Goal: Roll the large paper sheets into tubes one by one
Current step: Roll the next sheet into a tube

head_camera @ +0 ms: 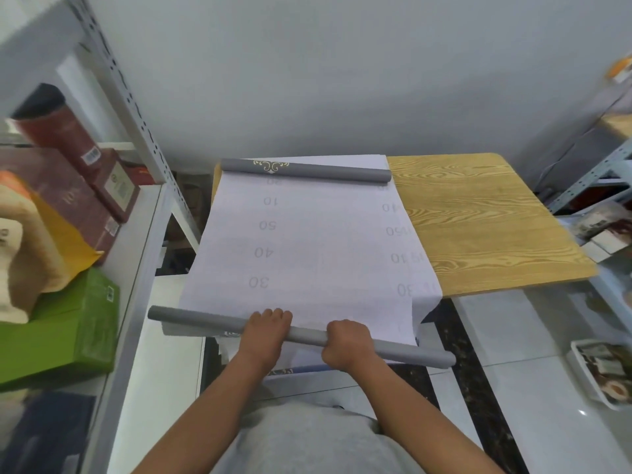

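head view, near to far, all placed off the wooden table (478,217). closest to the person, just off the table's near edge, the near roll (307,334) is a grey tube w/ its long axis running left-right across the body, slightly skewed: left end a bit farther, right end nearer & lower. both hands sit on its middle stretch, side by side w/ a short gap of bare tube between. left hand (265,328) lies over the top, fingers curled forward over the tube onto the sheet side. right hand (347,340) is clenched round the tube, knuckles up. neither hand is nearer in any way that matters; both are on it.

from the tube the paper sheet (307,241) runs straight away from the person, up over the table's left part, white side up w/ faint numbers printed on it. so the rolling dir is away from the body, square to the tube's axis, prob needing even push from both hands to keep it from coning, esp given the skew.

at the table's far left, a second grey roll (307,171) w/ a gold ornament lies across the sheet's far end, roughly parallel to the near one, well apart from the hands.
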